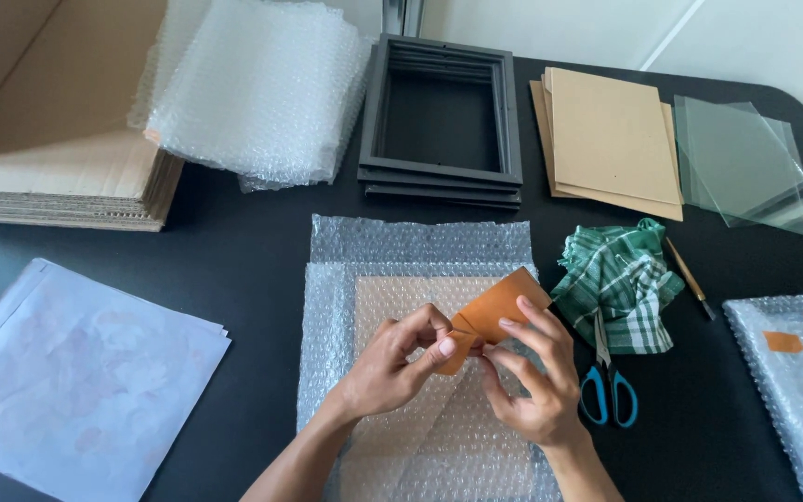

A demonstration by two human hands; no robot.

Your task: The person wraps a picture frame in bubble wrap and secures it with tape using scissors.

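Both hands work over a bubble-wrapped flat package (420,372) lying on the black table (253,251); a tan panel shows through the wrap. The left hand (392,367) is curled, thumb and forefinger pinched on the lower end of a strip of brown tape (494,311); the right hand (536,372) is likewise curled, its fingertips (510,324) gripping the same strip just beside the left thumb; the strip's free end rises up and to the right, clear of the package.

Surrounding items:

1. Scissors with blue handles (609,390) lie just right of the right hand; their blades are partly under a green checked cloth (617,284).
2. A thin pencil-like tool (690,277) lies right of the cloth.
3. A second bubble-wrapped package (792,390) sits at the right edge, with 2 brown tape pieces on it.
4. A stack of dark picture frames (440,121) stands at the far centre; tan backing boards (611,139) lie to its right; clear glass panes (745,163) lie further right.
5. A pile of bubble wrap sheets (257,88) rests left of the frames, overlapping flattened cardboard (58,167).
6. Pale paper sheets (76,372) lie at the near left, well apart from the hands.
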